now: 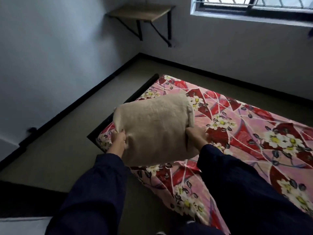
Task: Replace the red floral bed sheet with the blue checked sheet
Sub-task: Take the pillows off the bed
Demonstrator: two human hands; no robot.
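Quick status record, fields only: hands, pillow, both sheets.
left hand: grips the pillow's left edge
right hand: grips the pillow's right edge
pillow: beige, held up over the sheet
red floral sheet: spread out, not yet removed
blue checked sheet: not in view

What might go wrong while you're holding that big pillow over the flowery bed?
1. The left hand only pinches a corner of the pillow, so it might slip and drop onto the floor, maybe getting dusty.
2. If the pillow lands back on the red floral sheet, it would probably pin the sheet and make pulling it off harder.
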